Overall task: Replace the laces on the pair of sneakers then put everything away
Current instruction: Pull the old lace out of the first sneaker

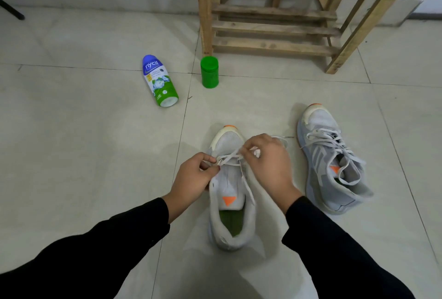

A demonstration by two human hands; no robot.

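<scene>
A white sneaker (230,203) with an orange toe tip and green insole stands on the floor tiles right in front of me, toe pointing away. Its white lace (229,156) runs only through the eyelets near the toe. My left hand (191,179) pinches the lace at the shoe's left side. My right hand (267,162) grips the lace over the right side, a lace end showing under its fingers. The second sneaker (334,162), grey with loosely threaded white laces, stands to the right.
A blue and green powder bottle (160,81) lies on its side on the floor at the left. A green lidded jar (209,72) stands beside the leg of a wooden shoe rack (275,26) at the wall.
</scene>
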